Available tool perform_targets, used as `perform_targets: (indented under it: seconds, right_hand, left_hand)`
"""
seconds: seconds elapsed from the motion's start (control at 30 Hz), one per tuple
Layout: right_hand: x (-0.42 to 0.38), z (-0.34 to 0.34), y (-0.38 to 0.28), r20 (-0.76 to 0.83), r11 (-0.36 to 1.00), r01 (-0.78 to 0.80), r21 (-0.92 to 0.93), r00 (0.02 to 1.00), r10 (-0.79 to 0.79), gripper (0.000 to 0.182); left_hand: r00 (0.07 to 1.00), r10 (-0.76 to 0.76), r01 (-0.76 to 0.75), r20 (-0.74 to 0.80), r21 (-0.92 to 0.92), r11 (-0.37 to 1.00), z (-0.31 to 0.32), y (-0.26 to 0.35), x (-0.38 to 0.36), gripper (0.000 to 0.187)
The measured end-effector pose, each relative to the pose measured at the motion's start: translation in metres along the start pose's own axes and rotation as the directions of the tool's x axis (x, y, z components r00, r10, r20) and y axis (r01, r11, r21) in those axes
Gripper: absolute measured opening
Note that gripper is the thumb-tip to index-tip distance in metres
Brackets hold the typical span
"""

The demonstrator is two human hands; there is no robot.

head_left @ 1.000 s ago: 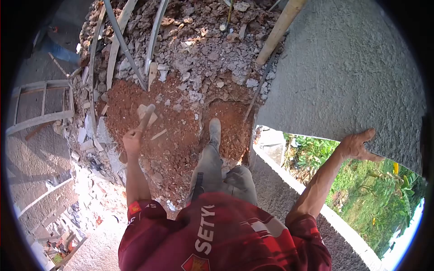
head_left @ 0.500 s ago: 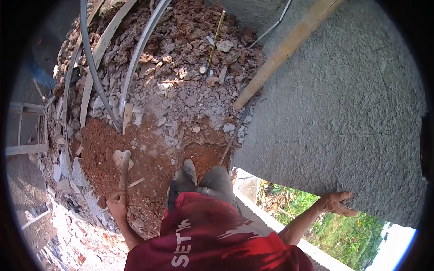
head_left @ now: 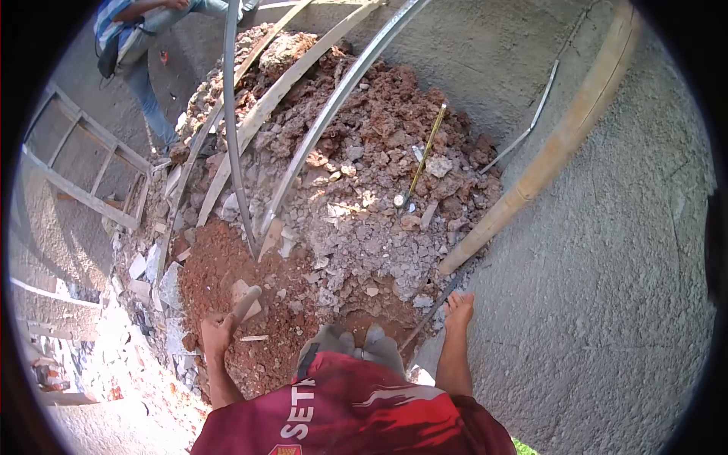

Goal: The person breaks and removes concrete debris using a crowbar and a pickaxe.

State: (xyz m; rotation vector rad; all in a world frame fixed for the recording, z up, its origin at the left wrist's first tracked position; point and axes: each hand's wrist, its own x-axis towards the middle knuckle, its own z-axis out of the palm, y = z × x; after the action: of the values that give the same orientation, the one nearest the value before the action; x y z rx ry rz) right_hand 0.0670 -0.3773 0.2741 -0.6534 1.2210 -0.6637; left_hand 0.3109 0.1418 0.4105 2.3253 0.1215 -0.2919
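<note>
My left hand [head_left: 218,331] is closed around a round wooden handle [head_left: 247,302], whose blunt end points up and away over the reddish soil [head_left: 212,269]. The tool's other end is hidden by the hand. Just beyond the handle lies a pale flat stone chunk [head_left: 241,290]. On the other side, my right hand [head_left: 459,311] is raised by the rough grey plastered wall [head_left: 591,258], its fingers partly extended with nothing in them. A thin dark rod [head_left: 432,312] leans beside that hand, and the lower end of a bamboo pole [head_left: 523,193] stands just beyond it.
A heap of broken rubble [head_left: 364,144] rises ahead, with a yellowish rod [head_left: 425,159] lying on it. Long wooden strips [head_left: 280,91] and a metal channel [head_left: 341,98] slant across the left. Further back are a wooden frame [head_left: 91,163] and another person [head_left: 140,45].
The view has swung left and up, bringing the other person into sight. My right hand has left the wall's lower edge and moved forward. My left hand still grips the wooden handle.
</note>
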Motion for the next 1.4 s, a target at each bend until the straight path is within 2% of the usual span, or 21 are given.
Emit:
perform_targets:
  seconds: [0.03,0.1,0.13,0.17,0.2,0.23,0.3,0.37,0.4,0.43,0.5,0.57,0.7,0.87,0.93,1.03,1.1,1.17,1.23,1.33,1.4]
  right_hand:
    - [0.020,-0.001,0.000,-0.016,0.995,-0.051,0.084,0.998,0.052,0.070]
    - [0.064,-0.007,-0.002,-0.055,0.978,-0.119,0.173,0.990,0.130,0.072]
    - [0.086,-0.007,-0.002,-0.077,0.972,-0.140,0.190,0.985,0.157,0.072]
    - [0.099,-0.005,-0.006,-0.091,0.982,-0.108,0.154,0.988,0.123,0.076]
    - [0.112,-0.004,-0.009,-0.106,0.989,-0.077,0.125,0.990,0.091,0.080]
    - [0.140,-0.006,-0.009,-0.132,0.992,-0.084,0.090,0.987,0.096,0.082]
    - [0.161,-0.011,-0.007,-0.147,0.995,-0.097,0.026,0.984,0.100,0.084]
    - [0.160,0.003,-0.029,-0.258,0.987,0.004,-0.162,0.965,-0.047,0.085]
    - [0.169,0.007,-0.034,-0.221,0.984,-0.040,-0.172,0.975,0.002,0.082]
    - [0.181,0.003,-0.033,-0.182,0.979,-0.085,-0.183,0.982,0.051,0.081]
    - [0.210,-0.002,-0.022,-0.038,0.975,0.052,-0.217,0.997,-0.062,0.081]
    - [0.190,0.014,-0.036,0.060,0.942,0.032,-0.333,0.998,-0.013,0.079]
    - [0.223,0.012,-0.022,0.117,0.921,0.148,-0.360,0.987,-0.113,0.076]
    - [0.223,0.018,-0.039,0.196,0.905,0.120,-0.408,0.980,-0.041,0.076]
    - [0.209,0.013,-0.052,0.207,0.897,0.103,-0.431,0.978,-0.013,0.075]
    - [0.185,0.013,-0.064,0.190,0.894,0.066,-0.443,0.982,0.021,0.075]
    - [0.218,0.013,-0.042,0.175,0.896,0.079,-0.437,0.985,-0.002,0.078]
    - [0.244,0.002,-0.020,0.169,0.874,0.092,-0.477,0.986,-0.011,0.080]
    - [0.243,0.002,0.005,-0.077,0.911,0.141,-0.387,0.980,-0.185,0.084]
    - [0.190,-0.006,0.005,-0.136,0.871,0.126,-0.475,0.967,-0.214,0.085]
    - [0.180,-0.025,0.021,-0.166,0.894,0.153,-0.422,0.956,-0.242,0.080]
  left_hand:
    - [0.999,0.030,-0.029,-0.029,0.053,0.998,0.004,-0.008,-0.004,0.030]
    - [0.994,-0.073,0.080,-0.078,0.090,0.993,0.018,0.001,-0.026,0.032]
    - [0.942,-0.033,0.075,-0.334,0.114,0.991,0.034,-0.008,-0.029,0.030]
    - [0.823,0.020,0.080,-0.567,0.152,0.985,0.040,-0.010,-0.034,0.029]
    - [0.786,-0.101,0.184,-0.610,0.075,0.980,0.044,0.005,-0.045,0.026]
    - [0.718,-0.126,0.186,-0.685,0.015,0.982,0.054,-0.011,-0.044,0.024]
    - [0.657,-0.136,0.253,-0.741,0.047,0.966,0.065,-0.022,-0.051,0.022]
    - [0.642,-0.193,0.278,-0.742,-0.010,0.961,0.070,-0.019,-0.062,0.022]
    - [0.644,-0.223,0.282,-0.731,-0.044,0.959,0.069,-0.016,-0.068,0.022]
    - [0.609,-0.243,0.289,-0.755,-0.075,0.955,0.071,-0.012,-0.076,0.022]
    - [0.649,-0.203,0.263,-0.734,-0.035,0.964,0.074,-0.001,-0.080,0.023]
    - [0.635,-0.195,0.245,-0.748,-0.045,0.969,0.081,-0.002,-0.075,0.026]
    - [0.684,-0.208,0.283,-0.699,-0.008,0.959,0.095,0.022,-0.069,0.027]
    - [0.614,-0.136,0.311,-0.777,0.080,0.947,0.104,0.024,-0.066,0.029]
    - [0.621,-0.130,0.292,-0.773,0.074,0.953,0.111,0.016,-0.080,0.031]
    - [0.661,-0.047,0.200,-0.749,0.116,0.973,0.103,0.010,-0.062,0.037]
    - [0.601,0.028,0.205,-0.799,0.188,0.960,0.114,-0.009,-0.064,0.039]
    - [0.641,-0.026,0.225,-0.767,0.155,0.962,0.116,-0.002,-0.071,0.041]
    - [0.657,-0.072,0.250,-0.751,0.126,0.960,0.114,0.014,-0.078,0.041]
    - [0.670,-0.033,0.255,-0.742,0.188,0.949,0.109,0.008,-0.084,0.042]
    - [0.704,-0.025,0.213,-0.710,0.178,0.961,0.103,0.009,-0.081,0.043]
